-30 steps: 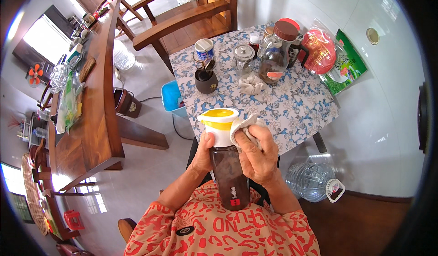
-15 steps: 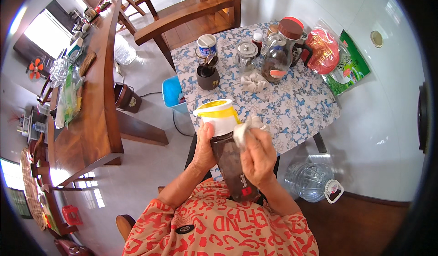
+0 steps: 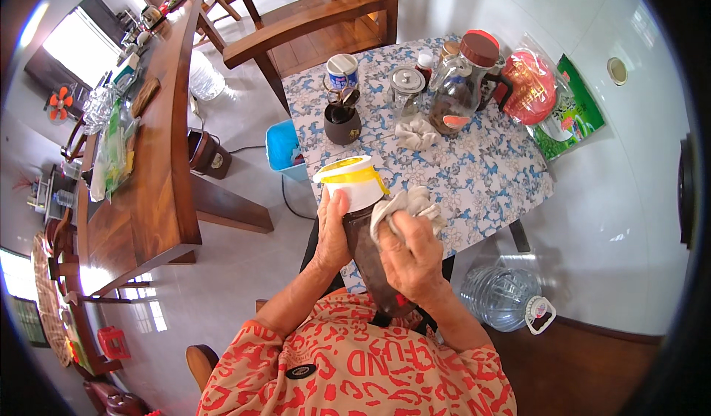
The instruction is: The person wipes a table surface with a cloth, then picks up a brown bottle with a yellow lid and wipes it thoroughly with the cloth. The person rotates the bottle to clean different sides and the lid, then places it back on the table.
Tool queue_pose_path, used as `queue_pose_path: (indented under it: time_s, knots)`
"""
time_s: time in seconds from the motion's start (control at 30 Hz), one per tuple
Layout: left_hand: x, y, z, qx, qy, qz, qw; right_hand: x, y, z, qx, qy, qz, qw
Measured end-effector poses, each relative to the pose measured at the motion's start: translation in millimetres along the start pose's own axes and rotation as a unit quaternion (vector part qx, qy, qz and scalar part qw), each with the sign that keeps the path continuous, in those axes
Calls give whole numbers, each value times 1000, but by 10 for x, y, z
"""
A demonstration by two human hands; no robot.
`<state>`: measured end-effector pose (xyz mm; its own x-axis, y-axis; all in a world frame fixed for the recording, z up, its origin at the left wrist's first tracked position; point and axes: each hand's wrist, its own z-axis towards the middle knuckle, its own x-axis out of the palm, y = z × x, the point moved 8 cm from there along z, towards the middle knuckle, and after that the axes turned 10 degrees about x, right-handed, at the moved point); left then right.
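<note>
Since a second ago, the cloth (image 3: pixel 407 207) has slid from the white lid (image 3: pixel 361 195) to the brown bottle's (image 3: pixel 364 251) side, and the bottle tips more. It is held over the lap, by the table (image 3: pixel 481 186). The left hand (image 3: pixel 332 231) curls around its top. The right hand (image 3: pixel 415 262) pinches the cloth against it. I can't tell what's inside. On the table, a dark cup (image 3: pixel 343 130) holds spoons (image 3: pixel 346 97).
</note>
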<state>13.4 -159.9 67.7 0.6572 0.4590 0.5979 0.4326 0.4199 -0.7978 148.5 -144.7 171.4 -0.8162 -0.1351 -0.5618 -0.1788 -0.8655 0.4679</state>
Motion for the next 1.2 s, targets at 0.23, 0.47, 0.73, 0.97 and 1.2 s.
queue_pose_path:
  time_s: [0.23, 0.47, 0.73, 0.97, 1.2]
  knots:
    - [78, -103, -7, 11, -20, -38, 999, -18, -241, -6, 98, -27, 104, 989]
    - [-138, -23, 82, 2, -59, -83, 995, 4, -219, -54, 64, -20, 45, 997]
    - [-312, -23, 179, 86, -77, 153, 981, 72, 85, 122, -16, -24, 7, 1000]
    - [-391, -170, 243, 79, -117, 12, 990, 194, -32, -50, -3, 23, 0, 1000]
    - [-254, -438, 324, 49, -89, -43, 994, 261, -473, -386, 109, 138, 88, 980]
